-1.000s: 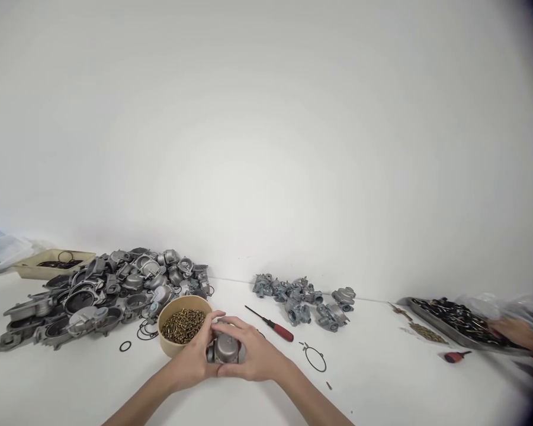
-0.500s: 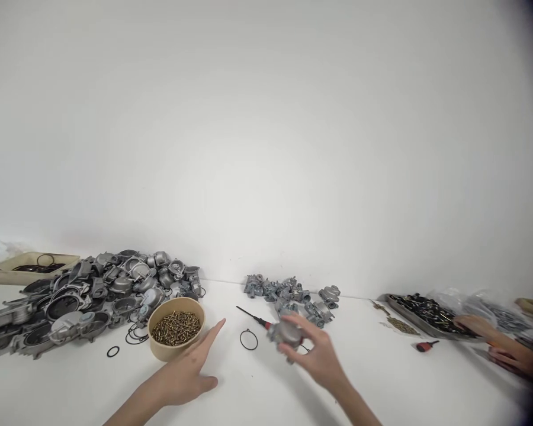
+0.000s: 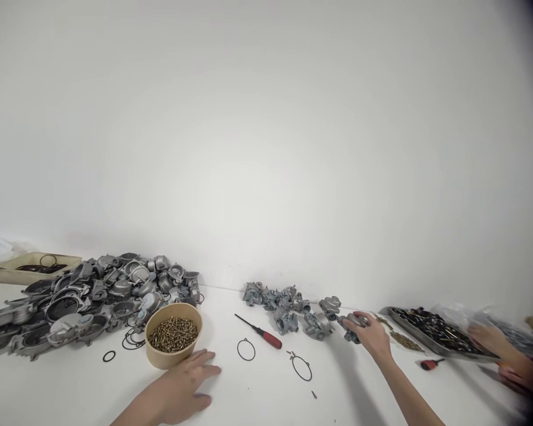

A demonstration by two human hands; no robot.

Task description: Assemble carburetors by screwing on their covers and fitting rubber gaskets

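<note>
My right hand (image 3: 371, 332) is closed around a grey metal casting (image 3: 357, 322) that looks like a carburetor body, at the right end of a group of similar castings (image 3: 288, 302). The fingers cover part of it. My left hand (image 3: 184, 381) holds nothing; its fingers are spread above the table, close to the round tub (image 3: 160, 360) of brass-coloured screws (image 3: 173, 334). Between the hands lie a red-handled screwdriver (image 3: 270, 338), a thin black ring gasket (image 3: 246, 358) and a second ring gasket (image 3: 302, 377). Several small screws (image 3: 314, 394) lie near the second ring.
A large heap of grey metal housings (image 3: 115, 290) covers the left side, with a cream tray (image 3: 9, 273) behind it. At right are a metal tray (image 3: 426, 338) of dark parts, loose brass pieces (image 3: 404, 341), another red-handled screwdriver (image 3: 430, 364) and another person's hands (image 3: 493, 343).
My right hand has carried the casting rightward, from above the screwdriver to the end of the group. The screwdriver handle and second ring are now uncovered. My left hand has moved slightly down.
</note>
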